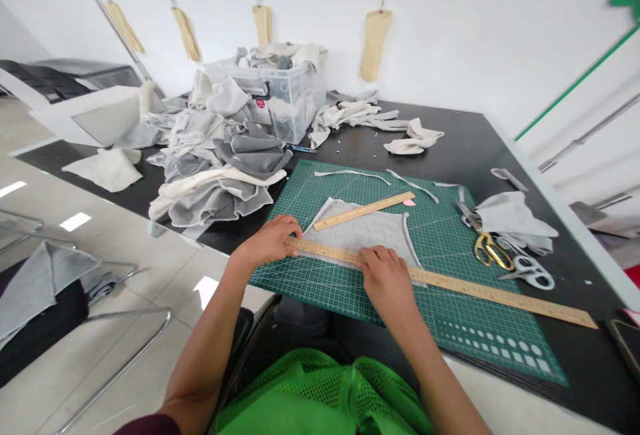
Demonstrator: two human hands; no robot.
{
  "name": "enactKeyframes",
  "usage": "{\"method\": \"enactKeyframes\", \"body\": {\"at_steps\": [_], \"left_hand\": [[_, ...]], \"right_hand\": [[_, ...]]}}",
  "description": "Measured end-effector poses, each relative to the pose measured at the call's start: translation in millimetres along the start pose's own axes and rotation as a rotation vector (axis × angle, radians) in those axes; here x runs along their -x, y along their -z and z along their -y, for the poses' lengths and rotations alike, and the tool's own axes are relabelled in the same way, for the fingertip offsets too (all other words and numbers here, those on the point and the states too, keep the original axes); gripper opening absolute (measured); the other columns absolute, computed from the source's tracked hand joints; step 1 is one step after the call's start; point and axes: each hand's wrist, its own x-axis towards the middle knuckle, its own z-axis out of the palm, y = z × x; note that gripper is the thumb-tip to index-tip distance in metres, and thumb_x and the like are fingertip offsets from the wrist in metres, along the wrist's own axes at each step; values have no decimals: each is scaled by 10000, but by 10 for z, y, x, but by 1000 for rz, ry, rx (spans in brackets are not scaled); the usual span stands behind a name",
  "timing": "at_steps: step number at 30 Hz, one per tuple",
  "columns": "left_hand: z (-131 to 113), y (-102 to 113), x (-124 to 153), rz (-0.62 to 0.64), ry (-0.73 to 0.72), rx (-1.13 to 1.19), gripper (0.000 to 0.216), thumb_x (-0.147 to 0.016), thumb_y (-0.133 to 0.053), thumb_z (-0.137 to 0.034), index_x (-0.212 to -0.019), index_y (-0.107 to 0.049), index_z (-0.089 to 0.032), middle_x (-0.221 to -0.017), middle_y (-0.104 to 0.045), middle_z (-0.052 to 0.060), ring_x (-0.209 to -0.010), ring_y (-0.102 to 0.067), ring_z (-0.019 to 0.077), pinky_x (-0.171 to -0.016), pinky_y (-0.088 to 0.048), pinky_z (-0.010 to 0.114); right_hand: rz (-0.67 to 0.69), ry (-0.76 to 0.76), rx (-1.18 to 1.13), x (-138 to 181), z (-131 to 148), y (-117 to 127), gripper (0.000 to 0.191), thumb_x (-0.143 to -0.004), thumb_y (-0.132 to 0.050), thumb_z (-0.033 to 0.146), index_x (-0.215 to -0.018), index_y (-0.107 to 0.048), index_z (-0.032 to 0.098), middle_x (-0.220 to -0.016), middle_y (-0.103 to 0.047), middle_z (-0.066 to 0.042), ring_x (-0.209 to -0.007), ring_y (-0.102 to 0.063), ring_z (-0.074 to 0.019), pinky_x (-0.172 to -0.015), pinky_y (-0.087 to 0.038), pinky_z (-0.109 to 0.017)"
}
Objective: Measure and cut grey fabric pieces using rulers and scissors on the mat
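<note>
A long wooden ruler (pixel 480 286) lies slantwise over the lower edge of a grey piece of fabric (pixel 377 225). My left hand (pixel 270 242) grips the ruler's left end between thumb and fingers. Farther along, my right hand (pixel 387 278) holds the same ruler near the middle of the fabric, fingers bent over its edge; the thumb is partly hidden. A shorter wooden ruler (pixel 365 210) rests at an angle across the fabric's upper part. Beneath it all is a green cutting mat (pixel 330 288) with a white grid.
Left of the mat rises a heap of grey and cream cloth (pixel 220 155), before a clear plastic box (pixel 287 98) full of fabric. Gold-handled scissors (pixel 493 252) and white-handled scissors (pixel 533 273) lie right, beside grey scraps (pixel 517 215). Thin strips (pixel 353 174) cross the mat's top.
</note>
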Motion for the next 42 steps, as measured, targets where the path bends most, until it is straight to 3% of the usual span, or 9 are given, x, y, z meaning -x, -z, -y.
{"method": "enactKeyframes", "body": {"at_steps": [11, 17, 20, 23, 25, 30, 36, 42], "left_hand": [[58, 34, 21, 10, -5, 87, 277, -729, -722, -196, -1002, -688, -233, -1131, -613, 38, -1138, -539, 242, -1034, -426, 382], [28, 67, 45, 10, -21, 121, 193, -812, -685, -273, -994, -715, -217, -1130, -619, 53, -1096, -575, 222, -1000, -454, 346], [-83, 41, -2, -87, -12, 69, 176, -899, -617, -335, -979, -721, -217, -1052, -641, 49, -1042, -587, 220, -981, -463, 353], [-293, -57, -93, -290, 19, -2, 250, -966, -544, -337, -1129, -693, -219, -1115, -628, 65, -1092, -559, 238, -1008, -451, 393], [-470, -170, -157, -348, -28, -12, 264, -986, -526, -318, -1178, -681, -222, -1157, -611, 72, -1125, -534, 243, -1014, -448, 403], [-825, -532, -255, -276, -206, 112, 212, -974, -554, -238, -1124, -704, -235, -1137, -618, 61, -1147, -522, 223, -1030, -445, 387], [-818, -700, -311, -136, -239, 183, 195, -962, -572, -229, -1045, -747, -249, -991, -654, 40, -1036, -569, 215, -997, -443, 390], [-775, -688, -344, -134, -215, 220, 162, -923, -616, -231, -950, -775, -246, -972, -663, 41, -1011, -581, 220, -1011, -434, 408]], "right_hand": [[45, 13, -9, -2, 5, 37, 165, -984, -592, 295, -1056, -731, 243, -1067, -690, -80, -1004, -572, -261, -820, -370, -364], [65, 14, -10, -3, 21, 60, 166, -981, -599, 298, -1058, -736, 244, -1079, -688, -74, -1022, -575, -259, -822, -374, -368], [63, 23, -16, -4, 32, 57, 167, -986, -590, 295, -1048, -737, 244, -1073, -686, -72, -1025, -574, -256, -828, -372, -368], [50, 22, -18, -4, 44, 46, 163, -985, -595, 299, -1043, -738, 246, -1071, -686, -67, -1024, -574, -256, -826, -367, -368], [45, 20, -15, -3, 48, 38, 155, -981, -601, 293, -1042, -736, 246, -1066, -687, -68, -1019, -573, -257, -819, -363, -367], [54, 26, -2, 4, 51, 36, 132, -979, -597, 283, -998, -722, 245, -1051, -691, -76, -1000, -573, -256, -794, -357, -357], [77, 22, -86, -20, -5, 57, 160, -980, -587, 286, -1045, -729, 250, -1066, -704, -71, -1018, -588, -255, -813, -381, -345], [160, 32, -223, -62, -553, 197, 269, -957, -500, 145, -983, -761, 205, -989, -721, -82, -971, -621, -227, -865, -432, -323]]}}
